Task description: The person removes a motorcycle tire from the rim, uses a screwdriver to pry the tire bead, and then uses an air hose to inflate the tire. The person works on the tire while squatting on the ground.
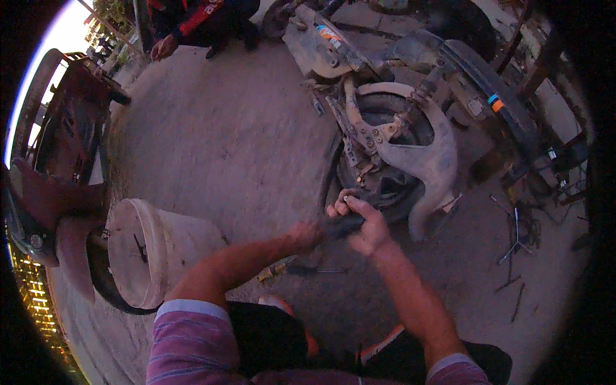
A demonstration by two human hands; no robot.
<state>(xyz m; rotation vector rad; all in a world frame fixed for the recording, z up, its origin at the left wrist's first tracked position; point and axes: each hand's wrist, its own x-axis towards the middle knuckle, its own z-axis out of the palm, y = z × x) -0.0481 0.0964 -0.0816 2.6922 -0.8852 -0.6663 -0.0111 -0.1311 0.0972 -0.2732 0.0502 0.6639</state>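
Observation:
My left hand (307, 234) is closed on a dark rubber tube (337, 226), which looks like an inner tube. My right hand (366, 234) grips it slightly higher, thumb and fingers around a small pale fitting (346, 199), probably its valve. Just beyond them is a dusty dismantled two-wheeler part: a wheel (385, 102) under a curved grey mudguard (430, 154), with a linkage and spring. Below my hands a yellow tool (269, 269) lies on the dirty concrete floor (224, 147).
A white bucket (186, 237) stands at left beside dark red body panels (70, 115). Another person's hand (163, 48) and red-and-black sleeve show at top. Dark frame parts (475, 70) lie at upper right; a Y-shaped wrench (516, 237) and thin rods lie at right.

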